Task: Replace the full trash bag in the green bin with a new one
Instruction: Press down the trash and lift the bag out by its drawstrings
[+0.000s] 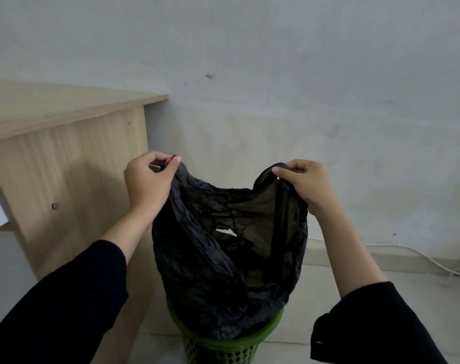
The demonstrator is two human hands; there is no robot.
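Fingertips of the left hand are pinching one top corner of the black trash bag, thumb & forefinger curled tight on a gathered bit of film w/ a small red-orange fleck showing btwn them; can't tell what that fleck is. Right hand is gripping the opposite corner, fingers curled over the edge, thumb tip pressing on the rim from the near side. Btwn the two grips the mouth is hanging open & sagging, thin film looking semi-transparent on the right wall, w/ a pale gap or tear near mid-mouth, not sure which. Bag's lower part is sitting inside the green bin, a perforated basket on the floor, bulging over its rim. Black sleeves are covering both forearms. Wooden desk side panel is standing just left of the left arm; a white cable is running along the wall base at right. Risks, as I'm judging them: pinch grips are small, so if the load is heavy the film is likely stretching & slipping out or ripping at the corners; that pale spot could be widening under tension & spilling contents; bulge may be snagging on the rim, tipping the light basket; the left elbow could be knocking the panel.
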